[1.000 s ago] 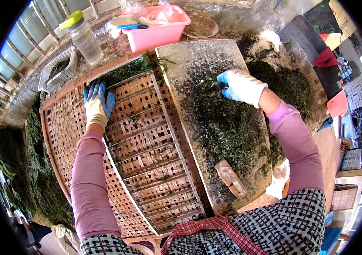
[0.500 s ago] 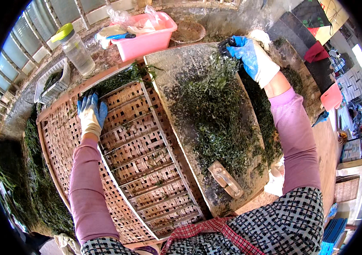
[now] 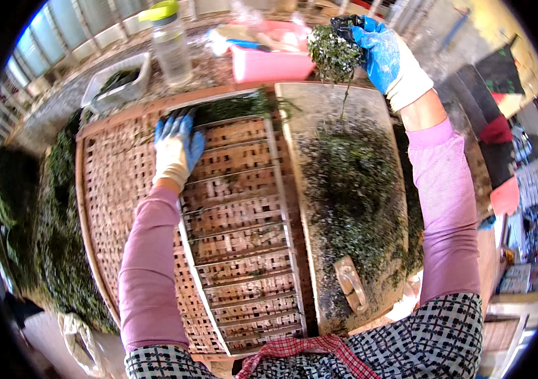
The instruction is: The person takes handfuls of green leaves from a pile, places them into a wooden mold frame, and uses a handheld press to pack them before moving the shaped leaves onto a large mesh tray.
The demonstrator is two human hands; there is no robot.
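Note:
My left hand (image 3: 175, 150), in a white glove with blue coating, lies with fingers spread at the upper left edge of a ladder-like metal frame (image 3: 187, 235). That frame rests on a woven mat (image 3: 123, 189). Its farthest compartment contains dark green seaweed (image 3: 231, 108); only scraps lie in the nearer ones. Raised past the board's far end, my gloved right hand (image 3: 386, 57) is closed on a dripping seaweed clump (image 3: 335, 55). Something black shows at its fingertips, its kind unclear. Below it, chopped seaweed (image 3: 357, 189) covers much of a board (image 3: 307, 101).
A wooden block with a handle (image 3: 351, 285) lies on the board's near end. Along the back stand a white tray (image 3: 101, 88), a clear bottle with a green lid (image 3: 173, 54) and a pink tub (image 3: 269, 66). Seaweed heaps (image 3: 66, 265) flank the mat's left.
My right hand has lifted the seaweed clump up and away from the pile. My left hand stays at the frame's far end. The whole view has shifted.

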